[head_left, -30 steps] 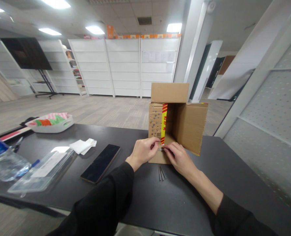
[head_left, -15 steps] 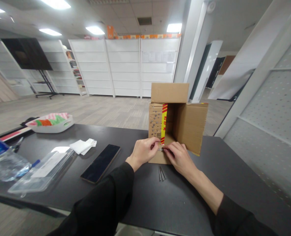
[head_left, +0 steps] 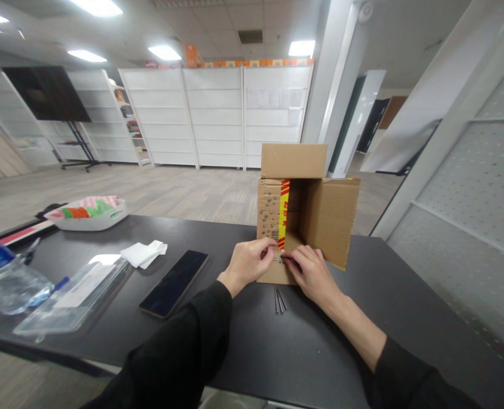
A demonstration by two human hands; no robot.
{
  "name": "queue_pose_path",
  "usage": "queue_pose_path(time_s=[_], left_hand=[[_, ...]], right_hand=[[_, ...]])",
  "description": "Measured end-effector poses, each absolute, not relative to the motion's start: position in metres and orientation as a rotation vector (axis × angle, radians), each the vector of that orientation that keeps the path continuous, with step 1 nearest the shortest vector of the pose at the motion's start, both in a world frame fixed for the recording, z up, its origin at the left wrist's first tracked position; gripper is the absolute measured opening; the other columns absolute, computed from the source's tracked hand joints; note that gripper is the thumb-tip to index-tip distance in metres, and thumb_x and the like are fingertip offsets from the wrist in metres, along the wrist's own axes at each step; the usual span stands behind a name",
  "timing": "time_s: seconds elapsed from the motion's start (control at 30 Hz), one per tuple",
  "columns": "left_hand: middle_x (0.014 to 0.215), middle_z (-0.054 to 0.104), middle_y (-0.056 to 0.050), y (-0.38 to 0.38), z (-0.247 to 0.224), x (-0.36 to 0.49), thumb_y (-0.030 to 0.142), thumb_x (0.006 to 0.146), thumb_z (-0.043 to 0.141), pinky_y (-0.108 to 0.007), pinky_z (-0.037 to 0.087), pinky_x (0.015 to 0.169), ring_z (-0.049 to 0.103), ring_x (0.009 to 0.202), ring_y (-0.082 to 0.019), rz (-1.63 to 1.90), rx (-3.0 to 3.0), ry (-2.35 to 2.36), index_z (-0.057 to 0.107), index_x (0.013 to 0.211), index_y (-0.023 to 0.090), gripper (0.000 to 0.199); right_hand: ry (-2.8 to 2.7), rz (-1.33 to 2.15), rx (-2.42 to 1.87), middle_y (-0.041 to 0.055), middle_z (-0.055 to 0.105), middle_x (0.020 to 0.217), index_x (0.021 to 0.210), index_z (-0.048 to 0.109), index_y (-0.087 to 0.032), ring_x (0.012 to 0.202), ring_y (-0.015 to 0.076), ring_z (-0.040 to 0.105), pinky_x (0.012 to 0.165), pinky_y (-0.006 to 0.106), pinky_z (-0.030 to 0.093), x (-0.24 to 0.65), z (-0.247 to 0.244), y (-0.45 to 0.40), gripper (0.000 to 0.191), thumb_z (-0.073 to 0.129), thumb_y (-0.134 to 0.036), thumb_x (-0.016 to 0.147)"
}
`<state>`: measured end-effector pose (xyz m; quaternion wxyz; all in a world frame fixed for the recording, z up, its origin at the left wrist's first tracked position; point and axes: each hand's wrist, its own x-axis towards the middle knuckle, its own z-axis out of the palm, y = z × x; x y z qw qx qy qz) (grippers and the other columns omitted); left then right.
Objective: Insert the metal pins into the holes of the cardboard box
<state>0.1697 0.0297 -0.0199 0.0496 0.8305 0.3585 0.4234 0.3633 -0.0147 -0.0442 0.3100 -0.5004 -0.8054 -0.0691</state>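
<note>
Head view: the left hand (head_left: 246, 262) and right hand (head_left: 310, 274) are meeting at the near bottom flap of the box (head_left: 307, 218), which is lying on its side on the table (head_left: 243, 346) with its mouth facing the person. Both grips are pressed together, fingertips pinching a small shiny metal piece (head_left: 279, 259) at the flap's edge; whether it is a nail or a staple is too small to tell. Several nails (head_left: 279, 299) are lying loose on the table just in front of the box, between the two wrists and untouched. The left wall of the box is showing rows of small metal dots beside a strip of red and yellow tape (head_left: 283, 213), so, in my judgement, a good part of the fastening work is standing done, while the piece in the fingers and the loose nails are remaining. The top flap is standing up and the right flap is swinging wide, leaving the mouth open. To the left, a phone (head_left: 175, 282) is lying near, with tissues (head_left: 143, 253), a clear sleeve (head_left: 75, 295) and a bottle (head_left: 4, 278) well apart. The table to the right of the box is offering open room; its near edge is running under the sleeves.
</note>
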Motion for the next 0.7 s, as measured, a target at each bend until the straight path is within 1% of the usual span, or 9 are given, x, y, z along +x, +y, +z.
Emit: queue_pose_path(time_s=[0.37, 0.7], left_hand=[[0.070, 0.072, 0.001, 0.0289, -0.0192, 0.1695, 0.020, 0.088, 0.052, -0.020, 0.041, 0.056, 0.060, 0.055, -0.010, 1.267, 2.532, 1.103, 0.072, 0.092, 0.021, 0.020], [0.070, 0.072, 0.001, 0.0296, -0.0208, 0.1692, 0.020, 0.088, 0.053, -0.020, 0.041, 0.056, 0.061, 0.056, -0.010, 1.253, 2.529, 1.126, 0.073, 0.093, 0.022, 0.020]], right_hand=[[-2.123, -0.177, -1.319, 0.0072, 0.066, 0.093, 0.102, 0.063, -0.023, 0.090, 0.0228, 0.058, 0.076, 0.036, 0.035, 0.3633, -0.0437, -0.0150, 0.020, 0.043, -0.024, 0.100], [-2.135, -0.152, -1.326, 0.0067, 0.067, 0.094, 0.103, 0.063, -0.023, 0.090, 0.0228, 0.057, 0.076, 0.036, 0.035, 0.3632, -0.0417, -0.0164, 0.018, 0.046, -0.022, 0.099]])
